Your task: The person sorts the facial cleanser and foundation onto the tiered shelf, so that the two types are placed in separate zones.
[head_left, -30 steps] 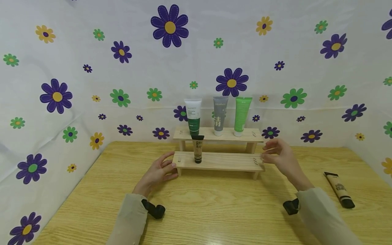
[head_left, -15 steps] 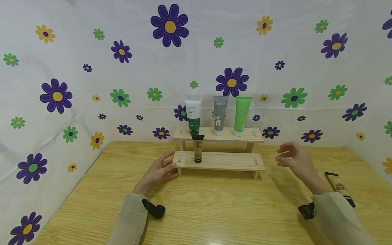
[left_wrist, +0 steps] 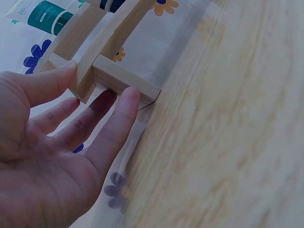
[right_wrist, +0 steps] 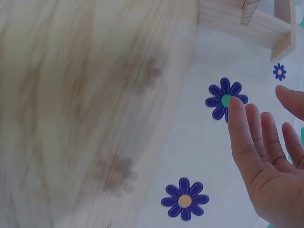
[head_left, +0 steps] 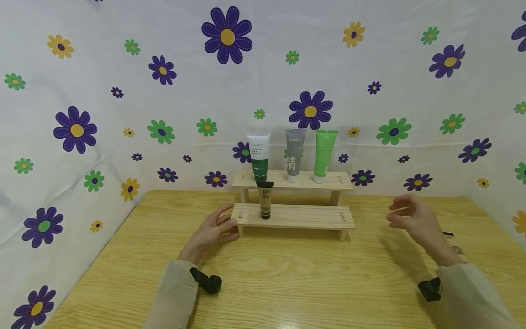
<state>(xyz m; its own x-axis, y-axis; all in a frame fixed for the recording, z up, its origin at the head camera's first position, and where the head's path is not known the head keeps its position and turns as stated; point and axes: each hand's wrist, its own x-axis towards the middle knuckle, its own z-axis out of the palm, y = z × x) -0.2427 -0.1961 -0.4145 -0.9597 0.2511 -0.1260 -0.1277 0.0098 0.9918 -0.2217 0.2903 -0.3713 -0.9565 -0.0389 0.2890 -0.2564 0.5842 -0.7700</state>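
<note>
A two-step wooden display shelf (head_left: 308, 216) stands on the table. My left hand (head_left: 211, 232) holds the left end of its lower step, the thumb on the board's end and the fingers (left_wrist: 124, 121) against the leg (left_wrist: 128, 78). On that step, near the left, a small beige tube with black ends (head_left: 265, 201) stands upright. Lined up on the upper step are a white and green tube (head_left: 259, 157), a grey tube (head_left: 294, 155) and a bright green tube (head_left: 324, 155). Off to the right of the shelf, my right hand (head_left: 419, 226) is raised with loosely bent fingers, holding nothing.
Another beige tube (head_left: 457, 249) lies on the wood-grain table (head_left: 263, 283), partly hidden behind my right forearm. A white cloth with printed flowers (head_left: 185, 27) hangs behind the table and along its sides.
My right hand has moved away from the shelf's right end, out to the right, and its forearm now covers much of the lying tube. The left hand and shelf stay put.
</note>
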